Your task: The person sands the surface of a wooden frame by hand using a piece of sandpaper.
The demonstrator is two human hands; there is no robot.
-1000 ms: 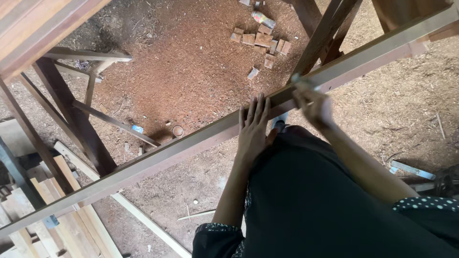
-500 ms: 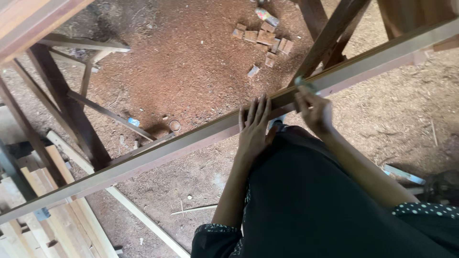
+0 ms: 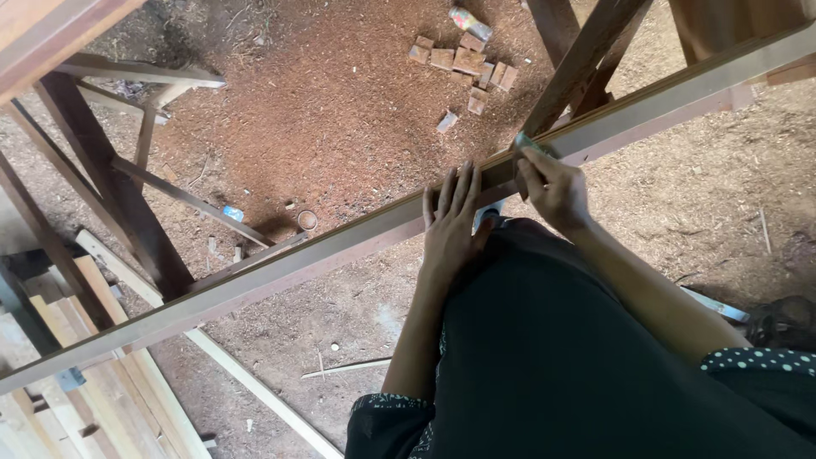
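Wooden rail [image 3: 280, 259] runs diagonally, lower left to upper right, over sawdust floor [image 3: 340, 110]. Left hand [image 3: 450, 225] lies flat on it, fingers spread; right hand [image 3: 552, 189], just up-rail, pinches a small greenish piece [image 3: 531, 143] against it.

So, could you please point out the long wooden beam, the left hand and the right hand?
long wooden beam [image 3: 255, 274], head view, its top face.
left hand [image 3: 450, 228], head view, back of hand.
right hand [image 3: 557, 191], head view, back of hand.
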